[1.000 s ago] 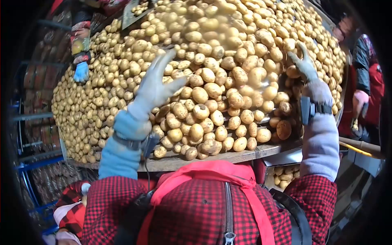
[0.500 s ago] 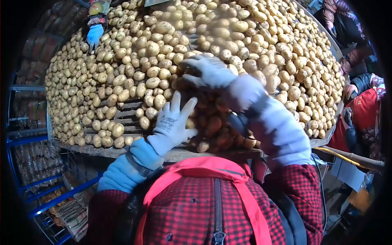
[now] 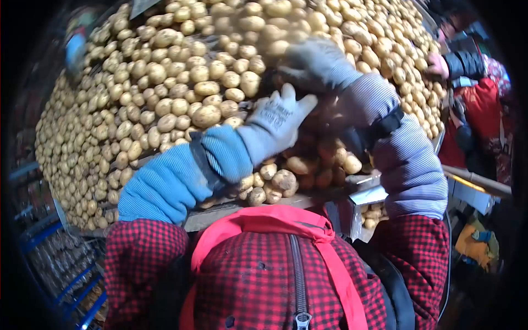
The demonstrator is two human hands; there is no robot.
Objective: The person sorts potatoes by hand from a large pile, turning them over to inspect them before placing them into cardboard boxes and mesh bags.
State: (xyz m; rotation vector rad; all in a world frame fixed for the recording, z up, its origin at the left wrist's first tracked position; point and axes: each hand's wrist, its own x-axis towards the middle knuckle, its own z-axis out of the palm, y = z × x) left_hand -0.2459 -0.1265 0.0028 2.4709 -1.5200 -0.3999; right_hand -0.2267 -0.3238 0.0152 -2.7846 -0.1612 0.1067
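Pale potatoes (image 3: pixel 207 115) lie heaped over a wide slatted wooden table. My left hand (image 3: pixel 278 118), in a light grey-white work glove, reaches across the pile with fingers and thumb spread, touching or just above the potatoes. Beyond it to the right, my right hand (image 3: pixel 322 63), in a similar glove, curves over the heap. It is blurred, but its fingers look apart, and no held potato shows. Below my hands, shaded potatoes (image 3: pixel 300 165) sit near the front edge of the table (image 3: pixel 214 215).
A white box-like container (image 3: pixel 367 197) with potatoes below stands at the front edge. Another person's blue glove (image 3: pixel 75 49) is at the far left. On the right, a person's bare hand (image 3: pixel 438 65) touches the pile. Blue metal racks (image 3: pixel 41 236) stand left.
Both my hands have moved forward and right across the heap, and potatoes now lie closer to the front edge. The view has shifted. The co-worker's hand at right now reaches onto the pile.
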